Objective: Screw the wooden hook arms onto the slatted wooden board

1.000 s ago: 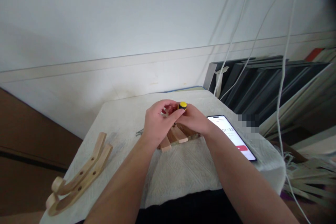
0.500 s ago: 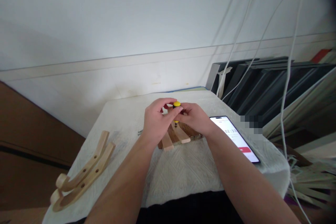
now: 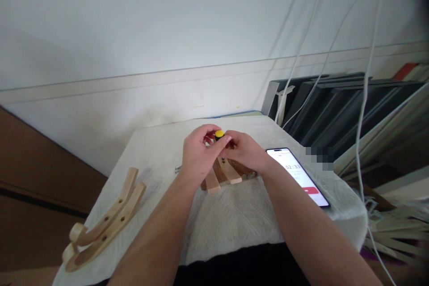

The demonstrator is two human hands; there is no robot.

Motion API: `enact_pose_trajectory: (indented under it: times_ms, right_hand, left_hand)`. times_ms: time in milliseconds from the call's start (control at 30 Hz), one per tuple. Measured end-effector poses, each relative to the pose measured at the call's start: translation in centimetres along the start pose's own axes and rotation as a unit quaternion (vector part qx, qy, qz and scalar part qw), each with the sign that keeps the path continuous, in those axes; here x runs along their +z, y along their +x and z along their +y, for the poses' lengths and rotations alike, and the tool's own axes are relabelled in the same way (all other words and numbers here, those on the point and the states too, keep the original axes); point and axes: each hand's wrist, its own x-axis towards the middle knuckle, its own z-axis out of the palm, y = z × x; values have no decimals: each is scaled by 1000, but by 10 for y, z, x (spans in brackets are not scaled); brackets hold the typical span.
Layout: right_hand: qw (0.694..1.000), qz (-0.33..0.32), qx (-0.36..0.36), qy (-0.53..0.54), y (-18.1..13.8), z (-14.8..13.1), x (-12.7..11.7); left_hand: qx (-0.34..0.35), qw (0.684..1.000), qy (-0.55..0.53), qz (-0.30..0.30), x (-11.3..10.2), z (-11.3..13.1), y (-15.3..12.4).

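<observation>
Both my hands are closed around a stubby screwdriver (image 3: 219,134) with a yellow and black handle. My left hand (image 3: 201,149) wraps it from the left, thumb across the front. My right hand (image 3: 244,149) pinches it from the right. The screwdriver's lower part is hidden by my fingers. Below it lies a brown wooden board (image 3: 219,175) with two pale wooden strips on it: the left strip (image 3: 212,182) and the right strip (image 3: 231,172), which has dark screw holes. Whether the tip touches a screw cannot be seen.
Two curved wooden hooks (image 3: 115,214) with drilled holes lie at the table's left. Several screws (image 3: 177,170) rest beside my left wrist. A phone (image 3: 300,176) showing a timer lies right of my right forearm. White cables (image 3: 365,98) hang at the right, near dark panels (image 3: 342,103).
The screwdriver's yellow top has shifted slightly left and leans that way more. A yellow part that showed beneath my fingers is now hidden. My hands keep their hold.
</observation>
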Motion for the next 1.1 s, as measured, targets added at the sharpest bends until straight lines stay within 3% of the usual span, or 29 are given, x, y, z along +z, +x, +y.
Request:
enact_pose_trajectory:
  times_ms: [200, 433, 767, 1000, 1100]
  right_hand:
    - [987, -88, -41, 130, 0, 1, -6]
    - [998, -13, 26, 54, -1, 7, 0]
    - [997, -19, 1, 70, 1, 4, -4]
    - [970, 133, 18, 204, 3, 5, -6]
    - [960, 202, 49, 187, 7, 7, -6]
  left_hand:
    - [16, 998, -12, -59, -4, -8, 2]
    - [33, 997, 64, 18, -2, -1, 0]
    - [19, 999, -7, -44, -6, -2, 0]
    - [-42, 997, -58, 25, -7, -1, 4]
    - [-67, 993, -80, 53, -8, -3, 6]
